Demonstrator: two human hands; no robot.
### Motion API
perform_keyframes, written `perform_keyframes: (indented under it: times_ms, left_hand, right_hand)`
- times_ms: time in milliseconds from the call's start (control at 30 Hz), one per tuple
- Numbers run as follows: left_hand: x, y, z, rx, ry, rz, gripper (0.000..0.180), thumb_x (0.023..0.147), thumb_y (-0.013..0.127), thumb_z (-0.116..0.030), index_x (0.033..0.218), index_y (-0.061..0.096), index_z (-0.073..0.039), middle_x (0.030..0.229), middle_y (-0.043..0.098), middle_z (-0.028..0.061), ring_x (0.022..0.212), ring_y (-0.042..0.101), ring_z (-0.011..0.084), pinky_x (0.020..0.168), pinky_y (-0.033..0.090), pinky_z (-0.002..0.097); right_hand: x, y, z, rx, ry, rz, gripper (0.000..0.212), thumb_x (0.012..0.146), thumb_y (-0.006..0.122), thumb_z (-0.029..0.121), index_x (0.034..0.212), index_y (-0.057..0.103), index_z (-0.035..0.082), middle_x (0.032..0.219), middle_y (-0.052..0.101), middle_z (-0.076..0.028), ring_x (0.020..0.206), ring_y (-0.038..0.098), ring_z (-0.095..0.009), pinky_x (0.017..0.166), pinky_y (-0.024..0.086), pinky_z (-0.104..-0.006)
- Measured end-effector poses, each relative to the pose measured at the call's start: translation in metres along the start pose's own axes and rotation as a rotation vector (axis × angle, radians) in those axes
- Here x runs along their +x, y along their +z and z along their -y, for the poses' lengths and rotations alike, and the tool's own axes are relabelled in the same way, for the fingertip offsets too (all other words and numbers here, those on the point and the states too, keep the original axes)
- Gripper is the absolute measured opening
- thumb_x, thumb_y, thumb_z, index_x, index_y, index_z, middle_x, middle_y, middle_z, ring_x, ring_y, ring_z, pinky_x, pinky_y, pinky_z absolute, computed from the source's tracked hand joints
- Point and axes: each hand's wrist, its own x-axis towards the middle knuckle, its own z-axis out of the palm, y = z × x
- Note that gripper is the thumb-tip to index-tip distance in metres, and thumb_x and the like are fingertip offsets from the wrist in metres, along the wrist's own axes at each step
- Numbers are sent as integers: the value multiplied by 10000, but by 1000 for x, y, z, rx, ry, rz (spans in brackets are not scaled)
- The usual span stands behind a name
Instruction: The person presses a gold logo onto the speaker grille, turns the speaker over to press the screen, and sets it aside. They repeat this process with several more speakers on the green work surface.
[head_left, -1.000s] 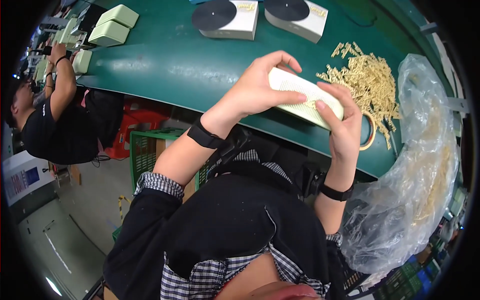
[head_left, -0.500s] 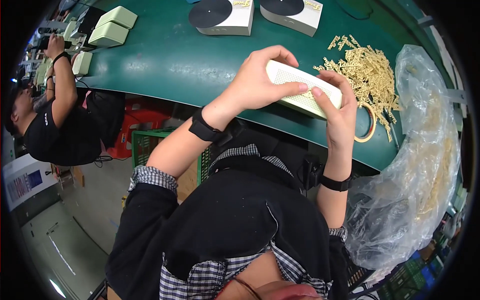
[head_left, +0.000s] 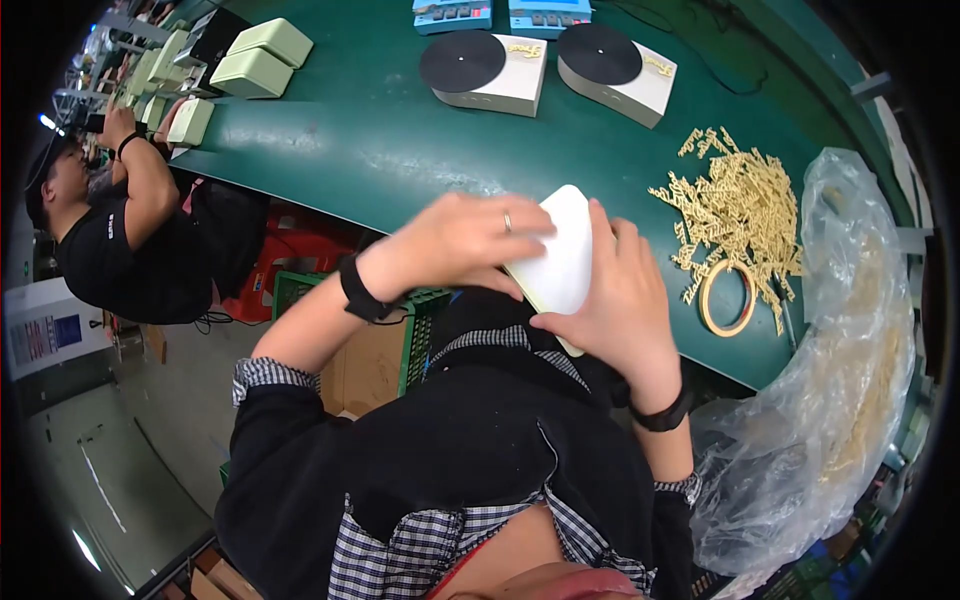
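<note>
A pale green speaker (head_left: 562, 262) is in front of me at the table's near edge, tilted, with a smooth white face toward me. My right hand (head_left: 625, 300) grips its right side, thumb low on the face and fingers behind. My left hand (head_left: 475, 240), slightly blurred, is at the speaker's left side, with fingers over the white face and thumb near its lower edge. To the right lies a heap of cream-yellow cut-out lettering pieces (head_left: 745, 205), and a roll of tape (head_left: 728, 298) rests against it.
Two white turntable-shaped boxes with black discs (head_left: 485, 72) stand at the back of the green table (head_left: 340, 150), blue packages (head_left: 550, 15) behind them. Pale green boxes (head_left: 260, 60) stand at the far left, near a seated co-worker (head_left: 130, 220). A clear plastic bag (head_left: 850, 330) hangs at the right.
The speaker has turned from its perforated grille face to its white face and come nearer to me. Both hands have moved down and changed their hold. My view has shifted a little.
</note>
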Motion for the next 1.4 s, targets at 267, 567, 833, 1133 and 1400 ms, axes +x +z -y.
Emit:
perform_keyframes:
  times_ms: [267, 567, 833, 1133, 1400]
  left_hand:
    - [24, -76, 152, 438, -130, -201, 837, 625, 846, -238, 1368, 477, -123, 1309, 559, 118, 1202, 531, 325, 991, 468, 418]
    - [39, -75, 182, 285, -170, 47, 1046, 567, 798, -168, 1483, 294, -145, 1273, 542, 116, 1148, 533, 329, 1004, 451, 416]
    - [37, -67, 191, 389, -51, -48, 1073, 509, 797, -241, 1446, 292, -101, 1182, 558, 143, 1084, 542, 322, 953, 432, 412]
    - [43, -70, 186, 407, -58, 14, 1026, 529, 808, -272, 1418, 324, -103, 1213, 556, 143, 1160, 531, 326, 1086, 332, 466]
    - [53, -70, 184, 470, 3, 20, 996, 531, 817, -297, 1393, 357, -104, 1205, 579, 150, 1167, 546, 330, 1157, 254, 524]
  right_hand:
    - [-3, 16, 24, -140, 115, -106, 1106, 502, 856, 232, 1450, 326, 25, 1173, 474, -257, 1032, 533, -420, 892, 472, -445]
    - [-4, 16, 20, -101, 126, -149, 1094, 488, 845, 227, 1447, 347, 58, 1177, 491, -255, 1046, 548, -412, 868, 495, -450]
    - [-4, 16, 21, -90, 127, -149, 1093, 476, 845, 222, 1442, 359, 60, 1176, 495, -255, 1056, 548, -410, 881, 491, -449]
    - [-4, 15, 20, -73, 128, -146, 1089, 481, 846, 222, 1441, 357, 56, 1168, 489, -263, 1046, 544, -420, 883, 486, -452]
    - [-5, 16, 19, -64, 121, -160, 1072, 490, 841, 215, 1436, 363, 54, 1153, 490, -266, 1029, 544, -423, 871, 487, -453]
